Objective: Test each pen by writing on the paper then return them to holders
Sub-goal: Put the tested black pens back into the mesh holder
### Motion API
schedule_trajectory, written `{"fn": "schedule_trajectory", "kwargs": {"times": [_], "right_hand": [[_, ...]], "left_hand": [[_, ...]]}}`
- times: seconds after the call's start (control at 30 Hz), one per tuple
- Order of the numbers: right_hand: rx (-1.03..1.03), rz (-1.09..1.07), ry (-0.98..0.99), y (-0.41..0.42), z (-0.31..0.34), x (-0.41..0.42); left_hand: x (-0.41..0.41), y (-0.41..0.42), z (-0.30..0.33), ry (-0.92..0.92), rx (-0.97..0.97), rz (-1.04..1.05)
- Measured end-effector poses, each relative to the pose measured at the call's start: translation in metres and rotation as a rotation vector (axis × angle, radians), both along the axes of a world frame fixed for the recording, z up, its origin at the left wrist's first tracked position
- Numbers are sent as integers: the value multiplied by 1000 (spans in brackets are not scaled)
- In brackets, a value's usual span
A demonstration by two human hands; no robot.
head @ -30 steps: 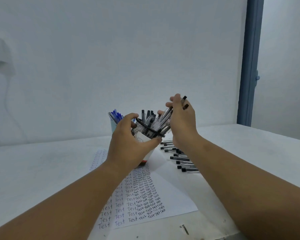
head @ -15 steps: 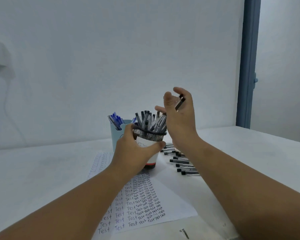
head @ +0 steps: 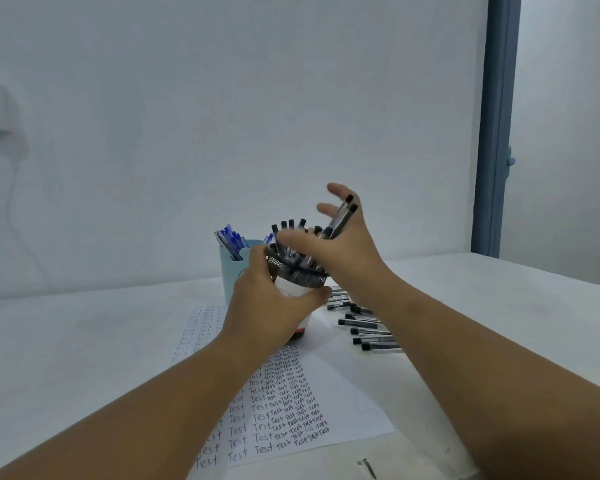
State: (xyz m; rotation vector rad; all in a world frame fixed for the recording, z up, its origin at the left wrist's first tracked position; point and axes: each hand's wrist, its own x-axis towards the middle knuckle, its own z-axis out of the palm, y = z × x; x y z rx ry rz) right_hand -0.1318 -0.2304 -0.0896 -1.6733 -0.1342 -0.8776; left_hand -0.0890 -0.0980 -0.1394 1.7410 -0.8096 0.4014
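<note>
**Mesh cup tilted, pens under the right hand**

Bottom of frame: a small dark screw point(head: 367, 468) on the table point(head: 84, 341). Above it, the paper point(head: 347, 403), lower centre, filled with columns of "Test".

Centre right: a row of black-capped loose pens point(head: 364, 322) lying on the table just beside the paper, partly hidden by the right forearm.

Centre: left hand point(head: 271, 310) wrapped round the mesh cup point(head: 298, 273), fingers curled about its body; the cup is tipped toward the camera. Right hand point(head: 340, 244) spread over the cup's mouth, fingers wide, with two pens point(head: 342, 216) held between the fingers. Whether the rest of the bunch is gripped or only pressed, cannot tell; motion blur.

Behind, centre left: a blue holder point(head: 234, 275) with blue pens point(head: 229, 237) standing in it.

Handling, as judgement: the pens look light, stiff and smooth-barrelled, likely to slide or fan out of a tilted cup. Best taken singly at mid-barrel. The cup seems rigid; a grip round its wall should steady it.
</note>
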Motion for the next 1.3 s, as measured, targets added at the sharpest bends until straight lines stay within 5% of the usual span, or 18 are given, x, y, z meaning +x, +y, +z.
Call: {"fn": "schedule_trajectory", "kwargs": {"times": [0.23,0.43,0.7,0.9,1.0,1.3], "right_hand": [[49,-115,-167,2,7,-6],[-58,97,26,-2,4,-8],[144,-120,-159,3,12,-8],[-267,-85,-94,1,6,-12],[-290,-117,-123,4,6,-11],[99,-204,-221,-6,10,-1]], "left_hand": [[1,2,-2,-18,16,-11],[2,5,-2,-86,62,-12],[-1,1,0,-55,0,-1],[0,3,-2,-126,84,20],[1,4,-2,-204,138,46],[-1,-3,0,-110,-15,50]]}}
